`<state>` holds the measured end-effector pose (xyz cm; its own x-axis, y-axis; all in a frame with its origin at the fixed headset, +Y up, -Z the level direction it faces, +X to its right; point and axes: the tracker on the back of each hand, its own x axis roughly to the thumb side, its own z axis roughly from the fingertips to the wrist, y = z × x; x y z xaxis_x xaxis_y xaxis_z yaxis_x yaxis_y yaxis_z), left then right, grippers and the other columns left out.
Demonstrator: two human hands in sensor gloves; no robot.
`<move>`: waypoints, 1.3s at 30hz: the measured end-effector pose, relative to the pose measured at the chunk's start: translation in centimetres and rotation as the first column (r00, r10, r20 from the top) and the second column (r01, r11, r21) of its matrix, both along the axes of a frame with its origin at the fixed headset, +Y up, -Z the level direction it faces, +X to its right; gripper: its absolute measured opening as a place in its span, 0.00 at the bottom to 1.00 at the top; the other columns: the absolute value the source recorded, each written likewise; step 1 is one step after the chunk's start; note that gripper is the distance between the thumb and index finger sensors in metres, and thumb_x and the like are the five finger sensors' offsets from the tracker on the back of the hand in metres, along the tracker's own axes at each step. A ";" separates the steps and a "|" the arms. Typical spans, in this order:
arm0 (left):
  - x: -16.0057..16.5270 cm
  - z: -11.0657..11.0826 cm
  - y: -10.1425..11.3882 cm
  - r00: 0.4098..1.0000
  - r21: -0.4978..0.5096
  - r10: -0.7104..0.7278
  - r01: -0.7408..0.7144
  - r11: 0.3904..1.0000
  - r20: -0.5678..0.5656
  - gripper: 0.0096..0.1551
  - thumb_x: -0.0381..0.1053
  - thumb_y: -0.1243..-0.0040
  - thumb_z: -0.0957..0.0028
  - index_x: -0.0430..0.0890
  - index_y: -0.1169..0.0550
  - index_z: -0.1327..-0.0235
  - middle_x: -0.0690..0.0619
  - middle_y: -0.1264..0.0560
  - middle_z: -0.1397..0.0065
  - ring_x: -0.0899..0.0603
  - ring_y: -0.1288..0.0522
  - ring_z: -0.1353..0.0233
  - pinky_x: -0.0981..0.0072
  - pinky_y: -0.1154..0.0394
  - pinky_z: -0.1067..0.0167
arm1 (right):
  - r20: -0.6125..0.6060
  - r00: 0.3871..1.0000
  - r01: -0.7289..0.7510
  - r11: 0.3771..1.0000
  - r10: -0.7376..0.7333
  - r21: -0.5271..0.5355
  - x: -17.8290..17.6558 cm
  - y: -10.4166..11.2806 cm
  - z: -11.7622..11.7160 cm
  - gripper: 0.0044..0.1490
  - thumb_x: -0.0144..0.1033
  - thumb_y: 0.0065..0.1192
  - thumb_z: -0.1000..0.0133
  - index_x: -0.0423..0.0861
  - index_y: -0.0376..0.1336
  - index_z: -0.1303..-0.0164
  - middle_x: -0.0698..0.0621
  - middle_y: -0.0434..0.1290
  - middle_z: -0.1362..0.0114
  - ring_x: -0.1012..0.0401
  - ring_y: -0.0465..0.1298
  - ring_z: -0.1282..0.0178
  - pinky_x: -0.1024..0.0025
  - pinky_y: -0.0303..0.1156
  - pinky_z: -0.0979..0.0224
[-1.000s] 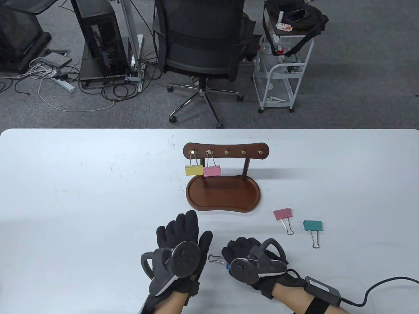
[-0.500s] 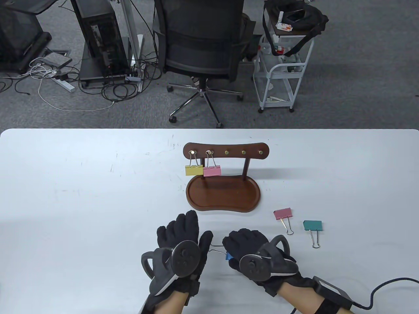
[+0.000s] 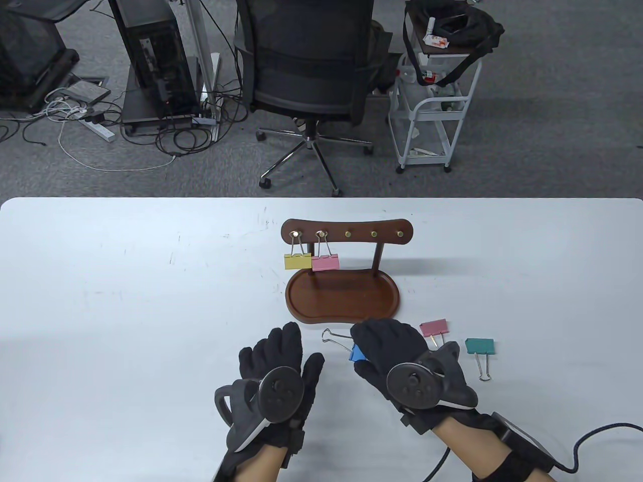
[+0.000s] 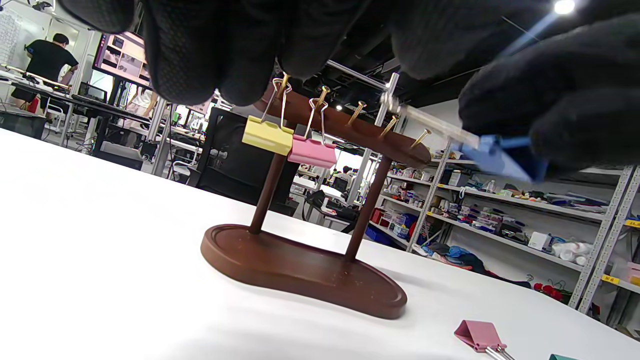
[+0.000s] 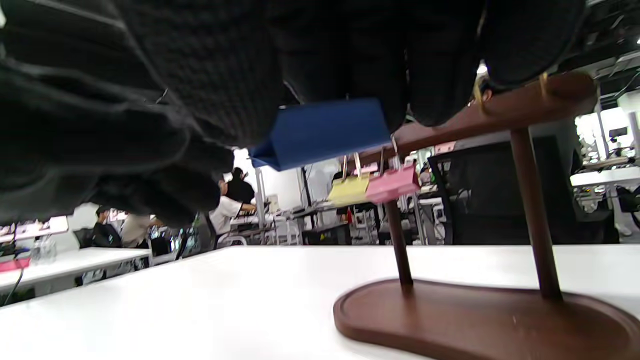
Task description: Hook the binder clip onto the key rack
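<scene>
Table view shows two hands in black sensor gloves reaching in from the near edge of a white bench (image 3: 125, 301), each with a round tracker strapped to its back. On the right, the right hand (image 3: 397, 359) is angled forward and to the left, just short of the near rim of a dark wooden key rack (image 3: 346, 266). Its fingers (image 3: 374, 334) curl down around the body of a blue binder clip (image 3: 356, 353), of which only a small blue corner shows at the thumb side. One silver wire handle sticks out up and to the left of the fingers, its loop free in the air, near the rack's tray but apart from it. In the right wrist view the blue clip body sits pressed up under the fingers, with the rack's bar behind it. On the left, the left hand (image 3: 274, 369) lies palm down and holds nothing, its fingers straight, close together and pointing away toward the rack; whether it rests on the bench or hovers just above cannot be told. It lies just beside the right hand without touching it. On the rack's bar, a yellow binder clip (image 3: 297, 261) and a pink binder clip (image 3: 325, 262) hang from the two leftmost brass pegs. A second pink clip (image 3: 434, 329) and a teal clip (image 3: 479, 346) lie on the bench right of the right hand.
</scene>
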<state>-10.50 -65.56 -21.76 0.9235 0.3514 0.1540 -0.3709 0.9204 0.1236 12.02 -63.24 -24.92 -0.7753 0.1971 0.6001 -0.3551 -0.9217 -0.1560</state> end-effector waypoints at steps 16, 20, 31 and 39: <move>0.1 -0.1 -0.1 1.000 -0.012 0.006 -0.006 1.000 0.006 0.45 0.61 0.42 0.37 0.32 0.32 0.16 0.27 0.29 0.21 0.18 0.29 0.27 0.18 0.43 0.31 | 0.191 0.938 0.279 0.958 -0.288 0.073 -0.7 4.5 -3.2 0.46 0.45 0.71 0.43 0.33 0.61 0.20 0.31 0.69 0.22 0.33 0.69 0.28 0.33 0.65 0.31; 0.1 -0.1 -0.1 1.000 -0.019 0.009 -0.009 1.000 0.006 0.45 0.60 0.42 0.37 0.32 0.32 0.16 0.27 0.29 0.21 0.18 0.29 0.27 0.18 0.43 0.31 | 0.235 0.926 0.286 0.955 -0.297 0.081 -1.6 4.6 -4.3 0.46 0.46 0.71 0.43 0.33 0.60 0.20 0.31 0.68 0.22 0.33 0.69 0.28 0.33 0.64 0.31; 0.0 -0.2 -0.2 1.000 -0.024 0.017 -0.016 1.000 0.006 0.45 0.60 0.42 0.37 0.32 0.32 0.17 0.27 0.29 0.21 0.18 0.29 0.27 0.18 0.42 0.31 | 0.413 0.882 0.219 0.973 -0.228 0.071 -3.3 3.7 -7.3 0.46 0.46 0.70 0.42 0.32 0.60 0.20 0.30 0.68 0.22 0.32 0.69 0.29 0.33 0.64 0.31; 0.1 -0.3 -0.2 1.000 -0.032 0.022 -0.021 0.999 0.012 0.45 0.60 0.42 0.37 0.32 0.32 0.16 0.27 0.29 0.21 0.18 0.29 0.27 0.18 0.42 0.31 | 0.495 0.848 0.180 0.982 -0.187 0.061 -2.7 2.6 -8.2 0.47 0.46 0.70 0.41 0.32 0.59 0.19 0.29 0.67 0.22 0.32 0.69 0.29 0.33 0.64 0.31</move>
<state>-10.39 -65.81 -22.06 0.9138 0.3760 0.1538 -0.3919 0.9156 0.0898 9.30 -60.66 -33.08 -0.9209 0.3606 0.1479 -0.3897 -0.8444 -0.3676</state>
